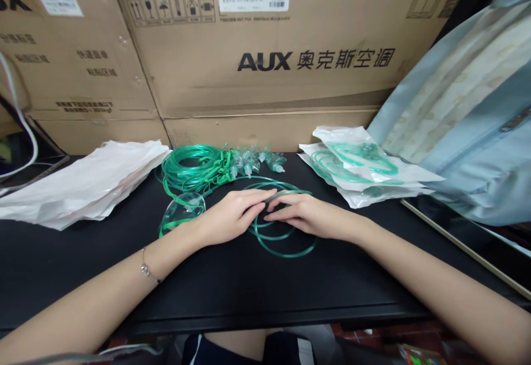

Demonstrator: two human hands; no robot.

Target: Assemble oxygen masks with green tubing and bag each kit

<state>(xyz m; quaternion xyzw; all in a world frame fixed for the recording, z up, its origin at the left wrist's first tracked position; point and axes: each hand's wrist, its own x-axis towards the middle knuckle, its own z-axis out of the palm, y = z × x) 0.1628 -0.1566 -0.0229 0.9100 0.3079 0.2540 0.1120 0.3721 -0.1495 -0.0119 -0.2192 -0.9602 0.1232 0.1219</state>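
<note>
Loose loops of thin, clear green tubing (286, 255) lie on the black table between my two hands. My left hand (234, 215) comes in from the left, its fingers and thumb closed together at the coil's upper left. Opposite it, my right hand (305, 215) has its fingers bent round the upper part of the loops, and both sets of fingertips almost meet there. The exact grip on the tubing is partly hidden by the fingers. Beside my left wrist sits a clear plastic oxygen mask (182, 210) with a green elastic strap.
Behind my left hand is a bundle of coiled green tubing (191, 160) with several clear connector pieces (249, 161). White bags (91, 180) are stacked at left; filled packets (365, 160) lie at right, near a tablet-like slab (468, 238) and blue bag (468, 99). A large carton (265, 94) borders the back.
</note>
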